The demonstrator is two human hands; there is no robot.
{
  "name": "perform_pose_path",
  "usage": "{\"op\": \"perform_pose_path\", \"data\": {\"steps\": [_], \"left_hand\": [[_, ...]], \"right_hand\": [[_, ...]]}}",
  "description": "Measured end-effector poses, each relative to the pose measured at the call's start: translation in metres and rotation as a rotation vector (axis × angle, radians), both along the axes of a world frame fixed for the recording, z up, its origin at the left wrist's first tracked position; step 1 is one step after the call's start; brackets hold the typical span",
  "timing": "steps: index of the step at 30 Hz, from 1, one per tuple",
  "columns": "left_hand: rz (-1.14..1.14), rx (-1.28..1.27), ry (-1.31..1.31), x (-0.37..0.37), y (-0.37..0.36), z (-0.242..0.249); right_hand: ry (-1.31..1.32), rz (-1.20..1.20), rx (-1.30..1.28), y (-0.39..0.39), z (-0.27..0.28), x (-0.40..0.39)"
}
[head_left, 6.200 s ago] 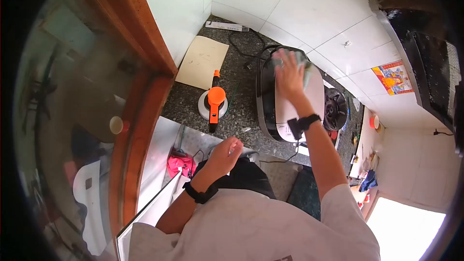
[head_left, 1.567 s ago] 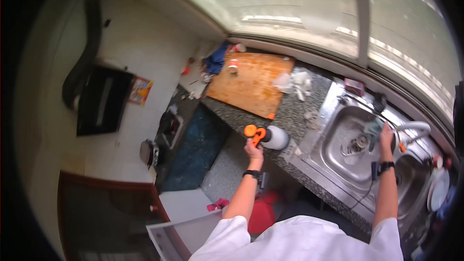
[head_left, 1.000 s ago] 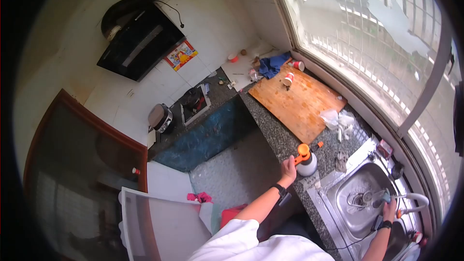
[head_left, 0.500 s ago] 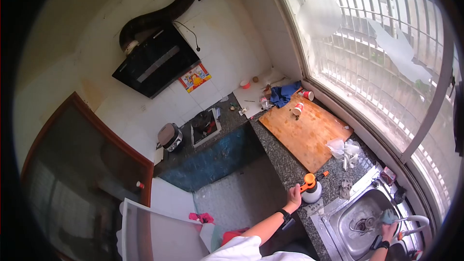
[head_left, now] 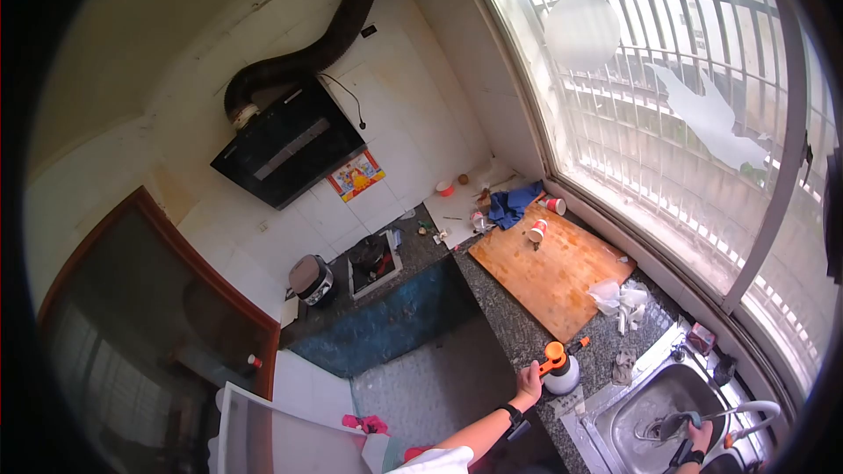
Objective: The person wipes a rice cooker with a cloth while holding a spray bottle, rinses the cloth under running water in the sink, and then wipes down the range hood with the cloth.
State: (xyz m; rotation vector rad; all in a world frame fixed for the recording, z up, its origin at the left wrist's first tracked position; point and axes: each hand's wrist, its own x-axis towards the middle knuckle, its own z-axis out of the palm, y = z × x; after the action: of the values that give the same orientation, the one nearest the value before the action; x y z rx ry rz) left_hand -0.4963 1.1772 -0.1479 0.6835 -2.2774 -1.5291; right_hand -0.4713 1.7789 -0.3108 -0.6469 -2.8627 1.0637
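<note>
— Hands first: what are they doing?
— Left hand (head_left: 529, 381) is gripping the orange handle of the white spray bottle (head_left: 560, 369), which is standing on the worktop's (head_left: 518, 333) front edge, just beside the sink (head_left: 645, 404).
— And the right hand (head_left: 700, 435)?
— It's clutching a grey cloth (head_left: 674, 424) (bunched up) over the sink basin.

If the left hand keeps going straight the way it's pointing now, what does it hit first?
The left hand already grips the orange handle of the spray bottle. Past the bottle, probably the crumpled rag on the granite counter; depth is unclear.
</note>
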Motion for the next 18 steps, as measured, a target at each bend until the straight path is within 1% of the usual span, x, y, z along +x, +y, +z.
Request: {"op": "perform_pose_path", "data": {"steps": [1, 3, 5, 7, 8, 11, 13, 15, 16, 17, 18], "left_hand": [[0.003, -0.003, 0.007, -0.001, -0.001, 0.000], [0.008, 0.013, -0.010, 0.000, 0.001, 0.000], [0.037, 0.038, -0.005, -0.001, 0.003, -0.004], [0.016, -0.023, -0.003, -0.001, -0.002, -0.006], [0.014, -0.019, 0.007, 0.000, 0.001, 0.001], [-0.031, -0.016, 0.026, 0.002, 0.000, 0.002], [-0.020, -0.017, 0.022, 0.003, 0.002, 0.002], [-0.015, -0.048, 0.044, 0.002, 0.001, 0.006], [-0.011, -0.043, 0.048, 0.001, 0.002, 0.006], [-0.005, -0.038, 0.046, 0.000, 0.002, 0.008], [0.004, -0.025, 0.044, -0.001, 0.002, 0.009]], "right_hand": [[0.007, 0.003, -0.003, -0.004, 0.001, -0.001], [0.116, -0.146, -0.154, 0.000, -0.019, 0.000], [0.140, -0.120, -0.130, 0.000, -0.034, 0.000], [0.489, -0.054, -0.015, -0.009, -0.049, -0.004], [0.490, -0.047, -0.019, -0.018, -0.035, -0.010], [0.563, -0.013, -0.403, -0.032, 0.033, -0.020], [0.556, 0.034, -0.363, -0.027, 0.038, -0.016], [0.392, 0.143, -0.240, -0.035, 0.062, -0.012], [0.397, 0.126, -0.155, -0.036, 0.056, -0.014], [0.395, 0.133, -0.152, -0.035, 0.045, -0.014], [0.305, 0.082, -0.156, -0.033, 0.029, -0.013]]}}
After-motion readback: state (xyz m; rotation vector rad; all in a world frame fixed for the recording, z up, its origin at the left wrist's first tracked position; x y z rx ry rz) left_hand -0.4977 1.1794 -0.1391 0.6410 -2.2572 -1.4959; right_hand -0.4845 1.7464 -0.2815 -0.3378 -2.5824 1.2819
